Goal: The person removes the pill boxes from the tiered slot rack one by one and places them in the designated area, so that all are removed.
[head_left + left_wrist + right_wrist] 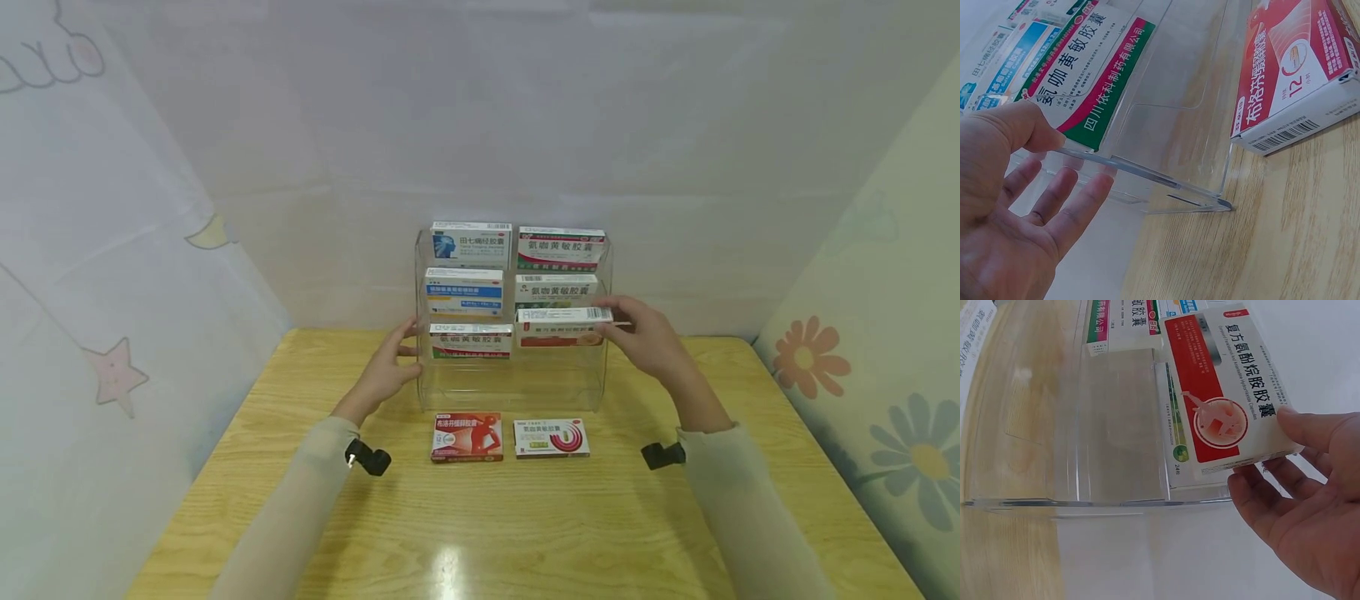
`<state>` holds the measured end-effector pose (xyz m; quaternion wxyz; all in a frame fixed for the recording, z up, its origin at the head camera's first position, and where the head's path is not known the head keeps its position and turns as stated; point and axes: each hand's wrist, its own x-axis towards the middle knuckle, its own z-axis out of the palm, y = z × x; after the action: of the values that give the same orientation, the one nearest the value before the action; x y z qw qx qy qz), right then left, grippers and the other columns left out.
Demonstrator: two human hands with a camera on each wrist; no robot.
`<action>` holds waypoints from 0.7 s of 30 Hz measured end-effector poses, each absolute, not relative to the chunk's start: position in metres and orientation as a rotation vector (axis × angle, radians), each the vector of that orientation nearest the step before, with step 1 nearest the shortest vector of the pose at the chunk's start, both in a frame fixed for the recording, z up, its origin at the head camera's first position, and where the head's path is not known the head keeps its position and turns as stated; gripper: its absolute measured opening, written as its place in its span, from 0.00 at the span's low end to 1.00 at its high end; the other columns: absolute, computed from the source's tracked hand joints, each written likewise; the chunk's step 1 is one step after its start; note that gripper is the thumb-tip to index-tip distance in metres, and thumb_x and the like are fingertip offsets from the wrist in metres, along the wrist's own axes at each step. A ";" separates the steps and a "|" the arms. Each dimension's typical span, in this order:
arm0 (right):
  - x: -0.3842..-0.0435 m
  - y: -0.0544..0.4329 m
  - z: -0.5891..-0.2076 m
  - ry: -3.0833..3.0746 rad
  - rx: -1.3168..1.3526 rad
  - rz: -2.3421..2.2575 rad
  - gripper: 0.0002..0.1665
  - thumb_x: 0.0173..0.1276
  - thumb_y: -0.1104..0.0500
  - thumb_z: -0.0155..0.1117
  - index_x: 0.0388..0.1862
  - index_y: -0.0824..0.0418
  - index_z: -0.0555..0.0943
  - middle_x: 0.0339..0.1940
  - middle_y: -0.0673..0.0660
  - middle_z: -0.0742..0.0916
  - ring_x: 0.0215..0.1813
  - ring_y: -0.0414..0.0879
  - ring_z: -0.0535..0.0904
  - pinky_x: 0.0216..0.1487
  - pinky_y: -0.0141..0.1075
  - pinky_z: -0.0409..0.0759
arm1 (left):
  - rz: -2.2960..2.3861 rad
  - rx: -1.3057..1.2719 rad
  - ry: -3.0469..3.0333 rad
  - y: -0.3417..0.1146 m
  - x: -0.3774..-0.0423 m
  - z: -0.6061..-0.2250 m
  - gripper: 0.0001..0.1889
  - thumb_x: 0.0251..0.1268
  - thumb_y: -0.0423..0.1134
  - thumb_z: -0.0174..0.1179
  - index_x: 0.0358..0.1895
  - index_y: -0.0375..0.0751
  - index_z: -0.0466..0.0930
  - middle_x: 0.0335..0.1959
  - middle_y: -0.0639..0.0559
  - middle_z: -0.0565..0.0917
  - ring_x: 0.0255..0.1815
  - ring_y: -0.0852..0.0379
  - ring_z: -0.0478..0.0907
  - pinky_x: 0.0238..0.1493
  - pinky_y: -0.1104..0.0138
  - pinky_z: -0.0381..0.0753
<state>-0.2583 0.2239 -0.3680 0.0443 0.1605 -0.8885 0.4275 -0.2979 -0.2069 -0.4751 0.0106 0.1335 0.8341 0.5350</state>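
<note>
A clear plastic display rack [517, 379] stands upright on the table with medicine boxes in its tiers. My left hand [388, 367] grips the rack's left side panel, the thumb at its edge and the fingers along the outside, as the left wrist view shows. My right hand [643, 337] holds a white and red medicine box [1222, 387] by its right end, thumb on the front face and fingers behind. This box is tilted in front of the right column and partly covers a white and green medicine box [555, 290] in the middle tier.
In the rack's left column sit a blue and white box [465, 292], a red and green-edged box [471, 342] and a grey-white box [472, 246]. Another box [561, 248] fills the top right. A red box [467, 437] and a white box [551, 438] lie before the rack.
</note>
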 end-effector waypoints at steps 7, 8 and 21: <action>-0.251 0.222 -0.376 -2.654 0.494 1.437 0.27 0.76 0.51 0.61 0.69 0.60 0.74 0.58 0.60 0.82 0.61 0.57 0.79 0.61 0.55 0.78 | 1.667 0.424 2.618 -0.207 -0.297 -0.473 0.48 0.62 0.27 0.60 0.83 0.57 0.47 0.77 0.46 0.61 0.67 0.39 0.69 0.53 0.50 0.81; -0.250 0.222 -0.378 -2.652 0.495 1.439 0.27 0.76 0.51 0.61 0.69 0.59 0.74 0.57 0.60 0.82 0.61 0.56 0.79 0.61 0.54 0.78 | 1.670 0.425 2.616 -0.206 -0.297 -0.473 0.48 0.62 0.27 0.60 0.83 0.56 0.46 0.77 0.46 0.61 0.67 0.39 0.69 0.54 0.50 0.81; -0.238 0.218 -0.410 -2.622 0.519 1.661 0.24 0.76 0.53 0.61 0.68 0.58 0.76 0.59 0.61 0.83 0.58 0.55 0.80 0.54 0.43 0.84 | 1.668 0.409 2.597 -0.206 -0.299 -0.475 0.49 0.62 0.23 0.59 0.83 0.48 0.44 0.78 0.40 0.59 0.68 0.35 0.67 0.55 0.47 0.80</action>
<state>-0.2380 0.2180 -0.4101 -0.0027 0.1650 -0.8332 0.5278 -0.2994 -0.2064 -0.4746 0.0140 0.1313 0.8340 0.5358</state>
